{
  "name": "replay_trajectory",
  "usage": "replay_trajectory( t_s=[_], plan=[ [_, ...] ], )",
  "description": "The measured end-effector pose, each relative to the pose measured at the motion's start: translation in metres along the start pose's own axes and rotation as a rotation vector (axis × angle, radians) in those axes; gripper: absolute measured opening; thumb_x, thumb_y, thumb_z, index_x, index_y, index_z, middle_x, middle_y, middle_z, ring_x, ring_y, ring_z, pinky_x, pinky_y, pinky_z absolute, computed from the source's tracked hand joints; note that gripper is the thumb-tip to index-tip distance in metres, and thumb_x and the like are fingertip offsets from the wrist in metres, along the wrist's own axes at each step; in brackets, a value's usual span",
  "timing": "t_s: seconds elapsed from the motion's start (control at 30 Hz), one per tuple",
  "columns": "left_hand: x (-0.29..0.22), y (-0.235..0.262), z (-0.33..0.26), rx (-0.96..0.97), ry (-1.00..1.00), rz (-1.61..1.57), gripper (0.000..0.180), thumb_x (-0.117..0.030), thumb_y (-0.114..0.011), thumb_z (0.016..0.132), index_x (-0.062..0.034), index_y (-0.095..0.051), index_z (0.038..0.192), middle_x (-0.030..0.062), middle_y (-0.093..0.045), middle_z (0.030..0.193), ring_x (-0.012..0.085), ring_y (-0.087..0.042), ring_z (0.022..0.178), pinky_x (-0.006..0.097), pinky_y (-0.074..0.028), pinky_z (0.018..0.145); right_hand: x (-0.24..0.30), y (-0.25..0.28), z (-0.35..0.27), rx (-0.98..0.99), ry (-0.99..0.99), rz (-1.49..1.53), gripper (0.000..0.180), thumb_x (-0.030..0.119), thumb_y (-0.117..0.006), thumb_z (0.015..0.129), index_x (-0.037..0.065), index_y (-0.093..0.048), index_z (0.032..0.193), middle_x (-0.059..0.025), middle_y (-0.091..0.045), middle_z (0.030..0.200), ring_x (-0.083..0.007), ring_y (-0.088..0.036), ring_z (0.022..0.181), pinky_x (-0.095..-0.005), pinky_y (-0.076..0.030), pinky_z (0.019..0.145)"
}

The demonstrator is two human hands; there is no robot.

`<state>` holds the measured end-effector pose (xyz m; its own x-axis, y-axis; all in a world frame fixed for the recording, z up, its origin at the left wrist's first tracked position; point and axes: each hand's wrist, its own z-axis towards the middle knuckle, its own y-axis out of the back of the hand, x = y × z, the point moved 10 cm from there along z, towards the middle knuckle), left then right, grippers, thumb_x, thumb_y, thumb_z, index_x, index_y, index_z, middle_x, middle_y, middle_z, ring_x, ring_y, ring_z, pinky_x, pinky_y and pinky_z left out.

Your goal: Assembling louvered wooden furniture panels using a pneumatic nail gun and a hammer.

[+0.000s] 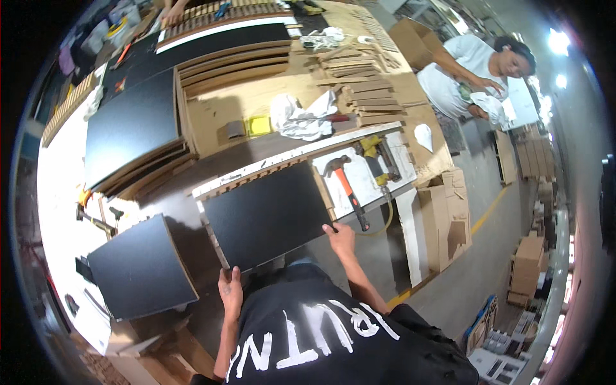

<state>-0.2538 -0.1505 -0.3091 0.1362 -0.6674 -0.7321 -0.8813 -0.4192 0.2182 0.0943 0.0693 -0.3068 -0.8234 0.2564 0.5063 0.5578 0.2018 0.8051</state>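
Note:
A flat black panel (269,215) lies in front of me, its far edge along a notched wooden strip (256,179). My left hand (231,290) pinches the panel's near left corner, fingers closed. At the near right corner my right hand (340,239) is closed on the edge, thumb on top. Just beyond that hand lies a claw hammer (348,191) with an orange and black handle. Further right is a yellow and black nail gun (380,160) with a hose. The undersides of both hands' grips are hidden.
Another black panel (144,269) sits at the left on cardboard boxes. Beyond are stacked black panels (131,138), wood strips (366,86), a white cloth (305,117) and a yellow block (259,126). A co-worker (462,70) stands far right; another person's hand (173,14) shows at the top.

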Motion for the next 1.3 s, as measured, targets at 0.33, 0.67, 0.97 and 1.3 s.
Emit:
replay_trajectory(
  t_s=[0.33,0.67,0.97,1.3],
  plan=[
    [0.048,0.008,0.017,-0.031,0.241,-0.34,0.075,-0.034,-0.058,0.098,0.0113,-0.023,0.146,0.0241,-0.042,0.14,0.0294,-0.05,0.125,0.037,-0.045,0.1,-0.008,0.011,0.002,0.052,-0.187,-0.076,0.042,0.04,-0.08,0.074,0.004,-0.074,0.095,-0.0212,-0.07,0.085,-0.0383,-0.068,0.081,-0.044,-0.051,0.073],
    [-0.093,-0.01,-0.01,-0.096,-0.349,-0.165,0.057,-0.025,-0.056,0.099,0.0111,-0.038,0.139,0.0211,-0.052,0.136,0.0266,-0.046,0.13,0.036,-0.035,0.108,-0.007,0.008,0.0,0.012,-0.136,-0.037,0.037,0.043,-0.078,0.073,0.006,-0.073,0.077,-0.0185,-0.066,0.073,-0.0362,-0.066,0.072,-0.0452,-0.05,0.067],
    [-0.207,-0.185,0.112,-0.267,-0.973,0.97,0.067,-0.041,-0.046,0.099,0.0024,-0.027,0.147,0.0217,-0.024,0.155,0.0352,-0.018,0.146,0.062,-0.008,0.114,0.001,0.02,0.008,0.04,-0.186,-0.068,0.038,0.042,-0.08,0.072,0.006,-0.074,0.082,-0.018,-0.068,0.077,-0.0381,-0.065,0.077,-0.0447,-0.05,0.069],
    [-0.211,-0.203,0.15,-0.309,-0.798,1.123,0.066,-0.04,-0.047,0.098,0.0038,-0.033,0.145,0.02,-0.037,0.145,0.0362,-0.027,0.138,0.059,-0.01,0.114,0.004,0.022,0.009,-0.03,-0.017,0.102,0.037,0.037,-0.075,0.078,0.0,-0.07,0.084,-0.018,-0.065,0.083,-0.0391,-0.062,0.079,-0.0467,-0.049,0.07]
  ],
)
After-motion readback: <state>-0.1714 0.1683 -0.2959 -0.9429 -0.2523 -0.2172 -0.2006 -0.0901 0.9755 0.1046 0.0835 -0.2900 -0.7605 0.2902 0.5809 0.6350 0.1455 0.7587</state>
